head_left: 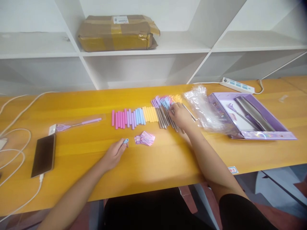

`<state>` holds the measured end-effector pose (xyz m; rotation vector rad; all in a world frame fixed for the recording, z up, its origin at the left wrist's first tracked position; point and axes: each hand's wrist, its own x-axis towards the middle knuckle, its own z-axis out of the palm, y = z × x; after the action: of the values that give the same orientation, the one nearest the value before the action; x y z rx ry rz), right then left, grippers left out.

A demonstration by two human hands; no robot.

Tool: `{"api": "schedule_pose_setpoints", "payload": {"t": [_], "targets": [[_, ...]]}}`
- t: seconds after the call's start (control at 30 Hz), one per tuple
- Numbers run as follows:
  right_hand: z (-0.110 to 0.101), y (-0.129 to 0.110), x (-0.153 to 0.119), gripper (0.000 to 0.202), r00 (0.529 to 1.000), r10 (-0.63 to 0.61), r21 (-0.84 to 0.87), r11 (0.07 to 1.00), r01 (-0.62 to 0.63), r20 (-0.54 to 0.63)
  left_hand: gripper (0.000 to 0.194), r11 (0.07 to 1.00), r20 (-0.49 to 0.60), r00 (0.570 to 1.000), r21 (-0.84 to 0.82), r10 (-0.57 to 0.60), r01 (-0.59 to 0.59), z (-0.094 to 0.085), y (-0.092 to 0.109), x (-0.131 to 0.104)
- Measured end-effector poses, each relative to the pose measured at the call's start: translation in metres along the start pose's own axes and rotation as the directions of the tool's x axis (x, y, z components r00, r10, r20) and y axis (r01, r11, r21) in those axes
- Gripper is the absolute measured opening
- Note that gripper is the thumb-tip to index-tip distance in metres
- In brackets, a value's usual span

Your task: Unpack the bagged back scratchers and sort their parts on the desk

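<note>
Head view: a long yellow table carries a purple box at the right, and a row of coloured sleeves beside metal rods in the middle. The right hand rests on the rods, fingers curled over them, grip unclear. The left hand, nearer, pinches a blue sleeve left of small purple cards.

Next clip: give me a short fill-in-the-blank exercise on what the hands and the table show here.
1. The left hand holds a light ____ sleeve in its fingers.
2. The right hand rests on the row of ____ rods beside the yellow sleeves.
3. The smartphone lies at the ____ end of the table.
4. The brown parcel sits on a white ____.

Missing words: blue; metal; left; shelf
</note>
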<state>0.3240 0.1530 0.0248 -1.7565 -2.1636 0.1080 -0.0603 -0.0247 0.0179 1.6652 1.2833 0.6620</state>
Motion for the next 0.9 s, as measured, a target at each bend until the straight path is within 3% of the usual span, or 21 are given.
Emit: {"api": "schedule_pose_setpoints", "payload": {"t": [0.1, 0.2, 0.27, 0.3, 0.4, 0.47, 0.53, 0.6, 0.7, 0.8, 0.9], "targets": [[-0.013, -0.005, -0.003, 0.013, 0.996, 0.020, 0.077, 0.997, -0.013, -0.083, 0.044, 0.997, -0.036, 0.999, -0.073, 0.033, -0.036, -0.002, 0.001, 0.001], [-0.034, -0.031, -0.018, 0.012, 0.994, 0.010, 0.266, 0.964, 0.019, -0.110, 0.042, 0.977, -0.073, 0.994, -0.192, 0.078, -0.091, -0.002, -0.002, 0.004], [-0.045, -0.062, -0.040, 0.016, 0.995, -0.104, 0.451, 0.888, 0.091, 0.005, 0.042, 0.940, -0.092, 0.994, -0.330, 0.060, -0.087, 0.002, -0.005, 0.006], [-0.048, -0.080, -0.055, 0.018, 0.974, -0.205, 0.542, 0.832, 0.118, 0.101, 0.043, 0.912, -0.088, 0.995, -0.402, 0.045, -0.077, 0.005, -0.006, 0.007], [-0.046, -0.135, -0.100, 0.023, 0.824, -0.452, 0.699, 0.708, 0.099, 0.341, 0.043, 0.843, -0.020, 0.999, -0.538, 0.026, -0.033, 0.017, -0.006, 0.006], [-0.035, -0.161, -0.122, 0.020, 0.783, -0.493, 0.711, 0.697, 0.095, 0.379, 0.042, 0.840, 0.020, 0.999, -0.542, 0.040, -0.022, 0.023, -0.004, 0.005], [-0.021, -0.174, -0.130, 0.012, 0.796, -0.486, 0.700, 0.705, 0.112, 0.362, 0.042, 0.842, 0.028, 0.999, -0.538, 0.041, -0.019, 0.025, -0.003, 0.005], [-0.011, -0.175, -0.122, 0.009, 0.815, -0.469, 0.686, 0.717, 0.125, 0.341, 0.046, 0.825, -0.008, 0.999, -0.563, 0.043, -0.040, 0.024, -0.004, 0.007], [-0.007, -0.162, -0.084, 0.010, 0.873, -0.360, 0.607, 0.789, 0.097, 0.328, 0.052, 0.814, -0.091, 0.996, -0.577, 0.013, -0.063, 0.019, -0.012, 0.012], [-0.006, -0.150, -0.039, 0.032, 0.947, -0.170, 0.399, 0.915, 0.050, 0.272, 0.043, 0.828, -0.142, 0.989, -0.559, -0.049, -0.040, 0.012, -0.019, 0.014], [0.001, -0.152, -0.007, 0.055, 0.961, -0.100, 0.148, 0.987, 0.063, 0.259, 0.041, 0.829, -0.153, 0.986, -0.559, -0.062, -0.034, 0.008, -0.023, 0.014]]}}
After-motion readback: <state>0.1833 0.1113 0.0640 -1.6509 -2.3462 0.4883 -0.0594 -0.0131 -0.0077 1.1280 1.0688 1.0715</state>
